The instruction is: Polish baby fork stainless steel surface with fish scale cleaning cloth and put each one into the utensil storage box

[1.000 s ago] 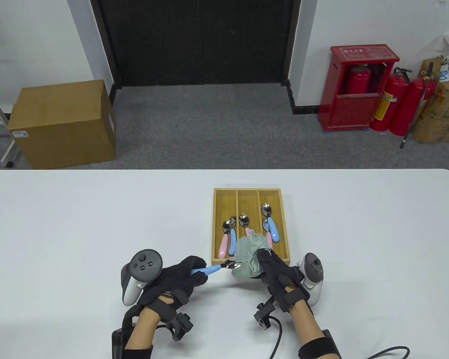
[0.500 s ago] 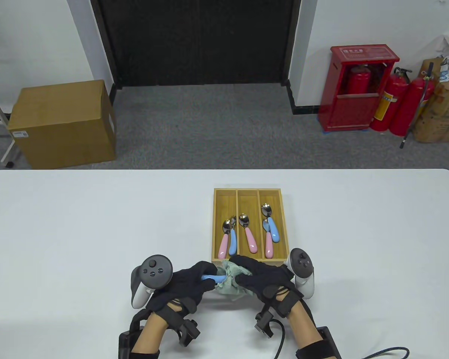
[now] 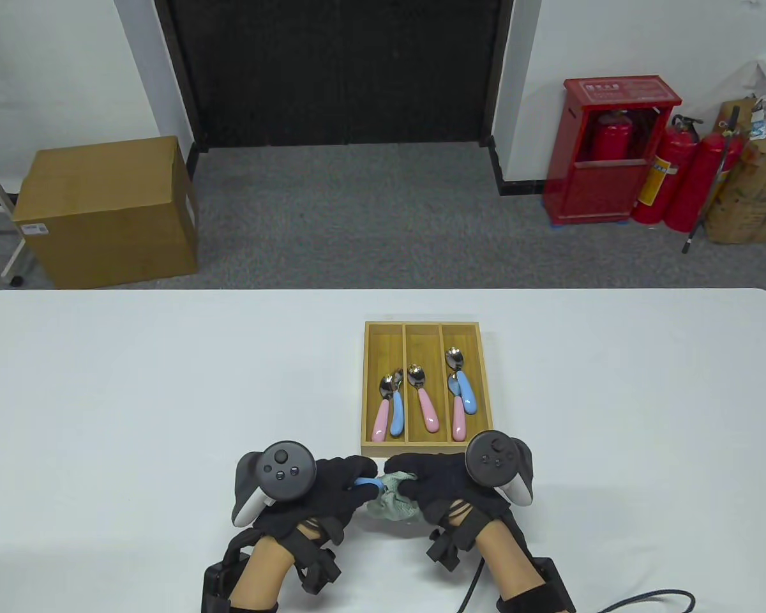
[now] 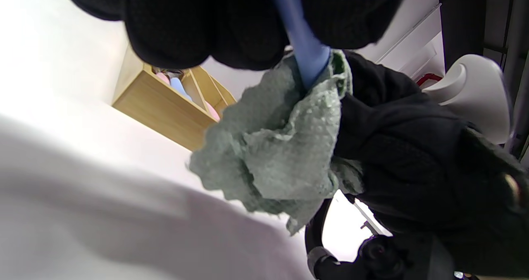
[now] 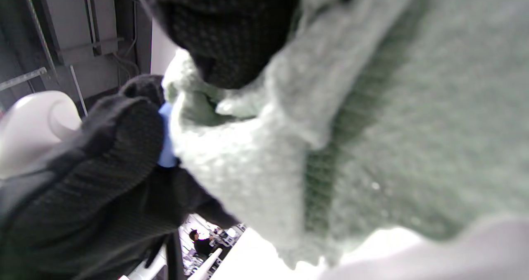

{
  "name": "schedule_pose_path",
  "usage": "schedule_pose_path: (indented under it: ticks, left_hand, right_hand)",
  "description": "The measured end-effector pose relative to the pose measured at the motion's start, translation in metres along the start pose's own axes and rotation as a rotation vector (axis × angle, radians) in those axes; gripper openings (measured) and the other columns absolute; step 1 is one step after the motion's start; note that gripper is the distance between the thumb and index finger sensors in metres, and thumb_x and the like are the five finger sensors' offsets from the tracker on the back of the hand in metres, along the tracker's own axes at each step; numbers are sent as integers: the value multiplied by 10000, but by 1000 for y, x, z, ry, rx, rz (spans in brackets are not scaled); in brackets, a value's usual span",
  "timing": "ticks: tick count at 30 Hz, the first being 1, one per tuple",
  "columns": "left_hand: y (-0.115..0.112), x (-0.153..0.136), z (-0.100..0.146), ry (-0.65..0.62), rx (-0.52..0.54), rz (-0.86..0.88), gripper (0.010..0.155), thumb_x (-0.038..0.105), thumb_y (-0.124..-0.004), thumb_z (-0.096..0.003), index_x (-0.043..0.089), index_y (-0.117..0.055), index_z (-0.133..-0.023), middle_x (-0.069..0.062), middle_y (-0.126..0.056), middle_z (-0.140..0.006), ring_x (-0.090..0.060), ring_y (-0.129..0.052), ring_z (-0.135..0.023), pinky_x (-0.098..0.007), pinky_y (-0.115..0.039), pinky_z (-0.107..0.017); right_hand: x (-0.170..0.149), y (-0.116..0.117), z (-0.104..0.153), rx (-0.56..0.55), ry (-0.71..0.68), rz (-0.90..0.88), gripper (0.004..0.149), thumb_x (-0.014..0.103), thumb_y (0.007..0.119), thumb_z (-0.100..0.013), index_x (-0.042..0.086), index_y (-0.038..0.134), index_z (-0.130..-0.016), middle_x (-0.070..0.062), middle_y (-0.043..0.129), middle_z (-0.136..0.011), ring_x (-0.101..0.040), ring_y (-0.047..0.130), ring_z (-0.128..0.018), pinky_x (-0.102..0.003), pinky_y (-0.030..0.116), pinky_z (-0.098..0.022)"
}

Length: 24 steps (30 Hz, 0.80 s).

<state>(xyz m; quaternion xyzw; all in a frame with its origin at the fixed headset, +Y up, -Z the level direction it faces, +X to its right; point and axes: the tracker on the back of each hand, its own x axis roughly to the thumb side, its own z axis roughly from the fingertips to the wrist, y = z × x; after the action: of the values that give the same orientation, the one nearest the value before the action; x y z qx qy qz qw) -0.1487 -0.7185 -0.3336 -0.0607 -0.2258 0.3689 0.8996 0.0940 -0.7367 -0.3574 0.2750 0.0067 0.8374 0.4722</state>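
Left hand [image 3: 332,491] grips blue fork [image 3: 365,482] — right hand [image 3: 440,488] wraps cloth [image 3: 392,504] round it

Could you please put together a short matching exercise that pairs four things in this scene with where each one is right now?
Things:
1. cloth
2. blue-handled fork
3. storage box
4. lone pink-handled utensil

Places:
A. middle compartment of the box
B. on the table just beyond both hands
C. bunched in the right hand, wrapped over the fork's metal end
D. handle gripped by the left hand

Pairs: 1-C, 2-D, 3-B, 4-A
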Motion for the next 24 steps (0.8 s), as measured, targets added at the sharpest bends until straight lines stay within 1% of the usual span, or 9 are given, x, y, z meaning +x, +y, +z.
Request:
schedule_pose_path:
  ticks: [5,12,17,24]
  left_hand:
    - [3,-1,2,4,31,-21,498,465,-811,-468,245,-802,-915,-35,-948,-662,-272,-943,-563,-606,-675,-625]
    - [5,-2,1,9,52,-28,496,467,-804,-465,262,-800,-916,-28,-944,-673,-271,-940,-577,-605,-672,-629]
    - [10,0,0,-8,75,-42,492,466,-809,-456,272,-817,-908,-26,-953,-666,-268,-947,-570,-598,-680,-628]
    - [10,0,1,-4,86,-43,489,469,-806,-454,280,-823,-905,-22,-961,-658,-262,-954,-564,-594,-688,-625]
  right_hand:
    - [5,1,0,-41,-4,104,474,244,858,-284,72,937,-719,-240,1039,-505,-290,1043,-159,-435,843,-55]
    - [9,-1,1,-100,12,167,483,295,859,-287,67,944,-704,-222,1051,-455,-259,1034,-116,-411,843,-33]
    - [9,-2,0,-126,19,151,482,296,863,-287,72,944,-706,-223,1048,-461,-267,1032,-123,-414,842,-41]
    - [7,-4,2,-164,54,124,481,296,871,-285,73,945,-706,-223,1048,-461,-269,1031,-127,-414,843,-43]
